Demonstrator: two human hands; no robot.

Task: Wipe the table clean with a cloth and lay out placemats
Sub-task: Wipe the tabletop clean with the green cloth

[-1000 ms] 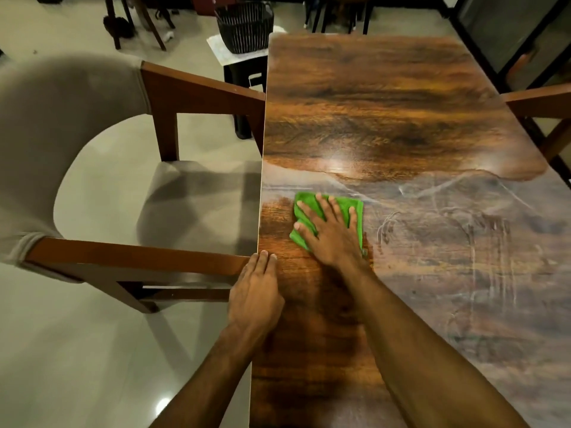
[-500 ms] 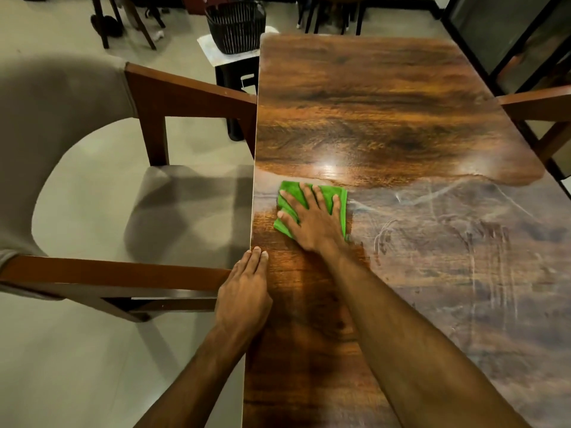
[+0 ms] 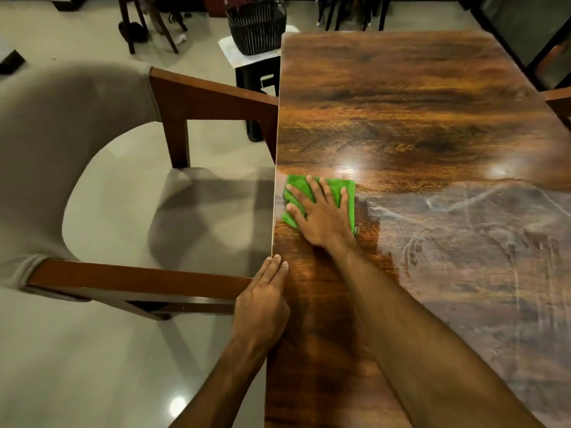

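right hand [image 3: 321, 214] flat, fingers spread on green cloth [image 3: 346, 193] at table [image 3: 401, 103] edge, 9 o'clock | left hand [image 3: 262, 307] flat, holding nothing, on same edge | 12 o'clock bare

A single head-worn view looks forward and down, close over the table [image 3: 401, 118] from its near end.

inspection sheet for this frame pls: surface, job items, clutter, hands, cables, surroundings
Surface: wooden table, glossy; hazy smeared film over its right-hand part.
Job's things: green cloth flat near the table's left edge; no placemats seen.
Clutter: nothing seen on the table.
Grippers: right hand pressed flat on the cloth, fingers spread; left hand resting flat on the table's left edge.
Cables: nothing seen.
Surroundings: upholstered armchair at left; black basket on a stool beyond the table.
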